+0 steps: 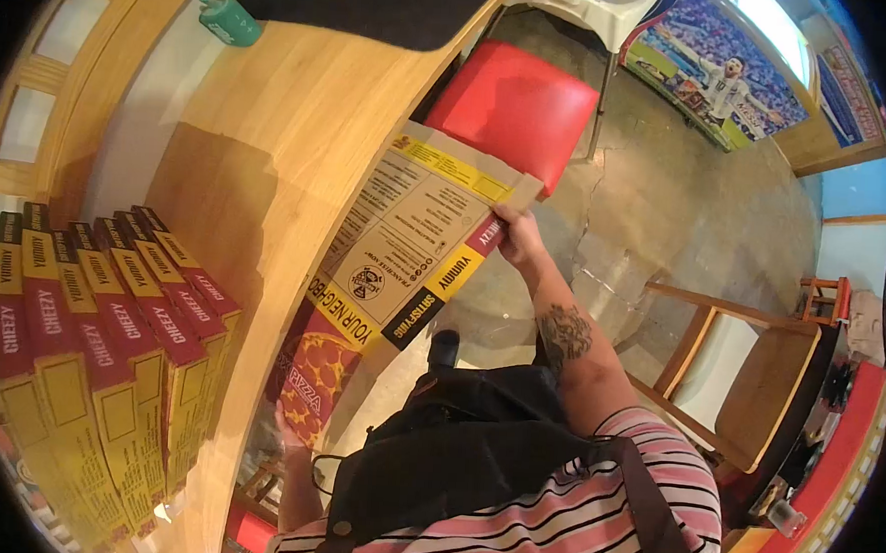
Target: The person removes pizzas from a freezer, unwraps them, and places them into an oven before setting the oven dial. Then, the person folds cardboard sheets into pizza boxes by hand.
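And here we are, both hands at the printed pizza carton [390, 244], which lies slantwise beside the long right-hand edge of the wooden tabletop [322, 100], its far end by the red padded stool [512, 105]. The right hand [515, 235], below a tattooed forearm, has its grip closed on the carton's right edge, up near the far corner, right by the word CHEEZY. Down at the near end, the left hand [292, 437] is against the carton's lower left edge, just beside the pizza picture; its fingers are partly hidden, so how tight that grip is, I cannot tell. What a view of the print: yellow strip at the far end, brown panel in the middle, red and yellow bands along the side!

Over on the left of the tabletop, towards the near end, a bank of cartons [123, 360] stands in leaning, overlapping rows, CHEEZY and YUMMY on their edges. Up at the far left there's a green bottle [230, 21], tipped over, just beside a black mat [377, 8] that covers part of the tabletop's far end.
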`<act>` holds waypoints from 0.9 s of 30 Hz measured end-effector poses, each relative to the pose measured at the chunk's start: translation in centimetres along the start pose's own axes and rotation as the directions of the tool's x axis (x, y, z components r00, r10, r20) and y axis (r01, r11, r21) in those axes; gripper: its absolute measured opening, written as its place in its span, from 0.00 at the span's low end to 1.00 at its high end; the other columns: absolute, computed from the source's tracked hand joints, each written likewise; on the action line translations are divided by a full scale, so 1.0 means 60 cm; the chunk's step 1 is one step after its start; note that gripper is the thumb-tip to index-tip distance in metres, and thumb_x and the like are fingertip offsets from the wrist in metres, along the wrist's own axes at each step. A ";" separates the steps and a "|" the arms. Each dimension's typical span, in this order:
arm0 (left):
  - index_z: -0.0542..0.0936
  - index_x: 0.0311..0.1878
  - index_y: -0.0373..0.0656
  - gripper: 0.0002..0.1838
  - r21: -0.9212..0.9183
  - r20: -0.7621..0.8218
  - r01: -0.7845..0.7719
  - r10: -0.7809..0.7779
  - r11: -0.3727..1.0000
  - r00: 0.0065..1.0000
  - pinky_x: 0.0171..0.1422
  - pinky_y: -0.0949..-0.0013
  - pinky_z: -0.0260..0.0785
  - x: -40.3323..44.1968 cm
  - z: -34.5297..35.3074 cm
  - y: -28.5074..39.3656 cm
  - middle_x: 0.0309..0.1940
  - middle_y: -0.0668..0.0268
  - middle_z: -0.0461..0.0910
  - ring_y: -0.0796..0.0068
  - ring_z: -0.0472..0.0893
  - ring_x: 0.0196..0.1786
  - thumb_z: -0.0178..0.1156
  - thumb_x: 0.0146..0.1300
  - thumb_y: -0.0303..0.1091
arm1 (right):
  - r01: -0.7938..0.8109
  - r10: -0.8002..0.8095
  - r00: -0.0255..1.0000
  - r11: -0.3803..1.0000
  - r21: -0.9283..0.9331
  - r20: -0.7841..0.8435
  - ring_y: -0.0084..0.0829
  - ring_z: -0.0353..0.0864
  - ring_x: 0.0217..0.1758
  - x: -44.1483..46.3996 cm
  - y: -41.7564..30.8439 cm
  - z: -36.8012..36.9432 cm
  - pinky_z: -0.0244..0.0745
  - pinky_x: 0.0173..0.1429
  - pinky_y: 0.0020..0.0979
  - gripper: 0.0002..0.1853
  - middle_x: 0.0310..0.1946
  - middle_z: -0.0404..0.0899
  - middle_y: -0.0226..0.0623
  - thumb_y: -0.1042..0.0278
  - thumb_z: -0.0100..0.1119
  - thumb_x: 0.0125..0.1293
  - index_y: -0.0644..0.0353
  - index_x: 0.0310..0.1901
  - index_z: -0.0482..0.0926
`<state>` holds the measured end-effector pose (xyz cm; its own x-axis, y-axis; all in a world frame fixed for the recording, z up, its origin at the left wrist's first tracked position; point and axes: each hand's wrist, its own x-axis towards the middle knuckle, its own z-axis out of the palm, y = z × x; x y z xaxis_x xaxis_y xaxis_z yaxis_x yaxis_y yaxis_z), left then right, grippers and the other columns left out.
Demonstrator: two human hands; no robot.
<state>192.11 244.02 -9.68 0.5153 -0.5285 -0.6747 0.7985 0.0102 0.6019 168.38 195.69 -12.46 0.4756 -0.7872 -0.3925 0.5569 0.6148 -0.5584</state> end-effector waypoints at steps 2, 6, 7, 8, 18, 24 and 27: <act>0.62 0.60 0.47 0.34 0.066 0.028 -0.013 0.011 0.998 1.000 0.61 0.58 0.59 -0.001 0.052 -0.002 0.57 0.63 0.65 0.63 0.66 0.57 0.50 0.56 0.59 | -0.029 0.029 0.999 0.999 -0.015 -0.023 0.36 0.76 0.44 -0.042 -0.048 -0.004 0.73 0.48 0.36 0.17 0.45 0.73 0.43 0.73 0.49 0.59 0.66 0.50 0.65; 0.61 0.61 0.47 0.33 0.188 0.071 0.004 -0.018 0.982 0.997 0.57 0.59 0.62 0.014 0.118 -0.016 0.56 0.64 0.65 0.65 0.67 0.56 0.51 0.57 0.55 | 0.141 -0.139 0.976 0.990 0.004 -0.166 0.37 0.77 0.42 -0.136 -0.185 -0.041 0.74 0.47 0.36 0.15 0.43 0.74 0.45 0.74 0.48 0.59 0.71 0.48 0.67; 0.61 0.61 0.47 0.33 0.188 0.105 0.005 -0.025 0.982 0.994 0.57 0.59 0.62 0.038 0.118 -0.025 0.56 0.64 0.65 0.65 0.67 0.56 0.51 0.57 0.55 | 0.203 -0.205 0.957 0.979 -0.031 -0.206 0.37 0.78 0.40 -0.159 -0.225 -0.053 0.75 0.47 0.35 0.14 0.42 0.75 0.46 0.75 0.46 0.60 0.72 0.47 0.68; 0.63 0.59 0.47 0.30 0.208 0.131 0.048 -0.077 0.977 0.988 0.54 0.59 0.64 0.066 0.110 -0.034 0.52 0.65 0.68 0.66 0.69 0.53 0.52 0.58 0.54 | 0.239 -0.242 0.948 0.970 -0.039 -0.207 0.37 0.78 0.40 -0.180 -0.266 -0.066 0.75 0.47 0.35 0.14 0.42 0.75 0.46 0.75 0.46 0.60 0.72 0.47 0.68; 0.67 0.53 0.44 0.22 0.454 0.530 0.325 -0.544 0.830 0.650 0.39 0.67 0.67 0.381 0.033 -0.032 0.34 0.65 0.73 0.70 0.75 0.38 0.54 0.59 0.46 | 0.716 -0.716 0.608 0.682 -0.152 -0.343 0.38 0.76 0.44 -0.359 -0.188 -0.050 0.74 0.49 0.36 0.17 0.43 0.74 0.46 0.75 0.47 0.58 0.71 0.49 0.65; 0.69 0.47 0.37 0.21 0.653 0.754 -0.679 -0.212 0.335 0.621 0.46 0.63 0.67 0.634 0.018 -0.076 0.39 0.58 0.72 0.62 0.74 0.43 0.57 0.56 0.42 | 0.885 -0.913 0.347 0.395 -0.246 -0.217 0.35 0.76 0.44 -0.393 -0.008 -0.022 0.74 0.47 0.36 0.15 0.42 0.75 0.43 0.77 0.47 0.59 0.70 0.48 0.67; 0.66 0.53 0.37 0.29 0.304 0.932 -0.951 0.225 -0.050 0.286 0.59 0.59 0.57 0.429 0.227 -0.012 0.51 0.49 0.65 0.50 0.64 0.55 0.61 0.52 0.44 | 0.946 -0.982 0.168 0.186 -0.265 -0.089 0.34 0.76 0.43 -0.426 0.027 0.050 0.74 0.46 0.35 0.15 0.42 0.75 0.42 0.78 0.47 0.58 0.69 0.48 0.67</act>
<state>200.56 218.85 -21.66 0.0367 -0.9395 0.3406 -0.6252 0.2443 0.7413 159.18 216.93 -1.13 -0.5276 -0.7399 0.4175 0.3732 -0.6433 -0.6685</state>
